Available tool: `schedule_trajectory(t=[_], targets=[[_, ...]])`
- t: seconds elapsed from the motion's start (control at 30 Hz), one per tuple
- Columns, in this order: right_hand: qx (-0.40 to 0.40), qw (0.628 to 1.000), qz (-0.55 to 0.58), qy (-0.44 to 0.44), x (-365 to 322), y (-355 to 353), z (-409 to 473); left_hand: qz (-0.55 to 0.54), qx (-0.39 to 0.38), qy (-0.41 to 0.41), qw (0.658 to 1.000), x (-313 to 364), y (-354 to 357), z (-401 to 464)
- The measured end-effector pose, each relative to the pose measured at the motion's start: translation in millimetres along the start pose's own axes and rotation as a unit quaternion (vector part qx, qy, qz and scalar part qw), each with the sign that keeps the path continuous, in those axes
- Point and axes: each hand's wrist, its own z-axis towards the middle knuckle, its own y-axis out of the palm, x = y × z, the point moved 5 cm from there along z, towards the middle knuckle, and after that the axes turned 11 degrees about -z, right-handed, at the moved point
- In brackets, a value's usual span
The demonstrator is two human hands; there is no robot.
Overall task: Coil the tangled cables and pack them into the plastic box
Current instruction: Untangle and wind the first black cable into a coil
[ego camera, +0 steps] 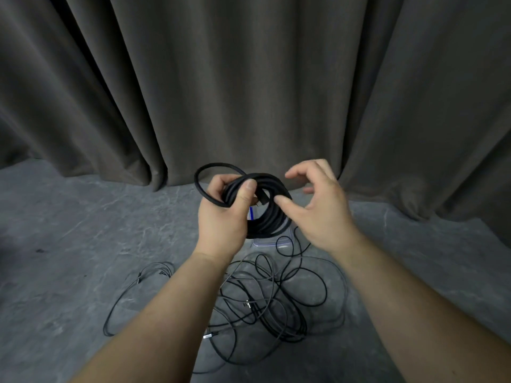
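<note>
Left hand (221,217) grips black cable coil (269,214); right hand (320,205) loose, fingers curled, beside coil. Tangled cables (265,299) on floor near, plastic box (272,240) under coil.

Your coiled cable (265,217) and left hand (224,225) hide most of the plastic box (266,242); your forearms run off the bottom edge, and your right hand's (320,205) fingertips blur
</note>
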Motion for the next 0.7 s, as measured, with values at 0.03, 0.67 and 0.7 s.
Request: schedule_trajectory(t=[0.03,0.67,0.7], targets=[[0.034,0.999,-0.019,-0.032,-6,-2,-2,-0.002,0.014,0.003,1.0,1,-2,1],[0.045,0.99,-0.07,-0.115,-10,12,-12,-0.042,-0.008,-0.038,0.998,6,5,-3],[0.054,0.989,-0.075,-0.119,-10,12,-13,-0.04,-0.007,-0.036,0.999,6,5,-3]])
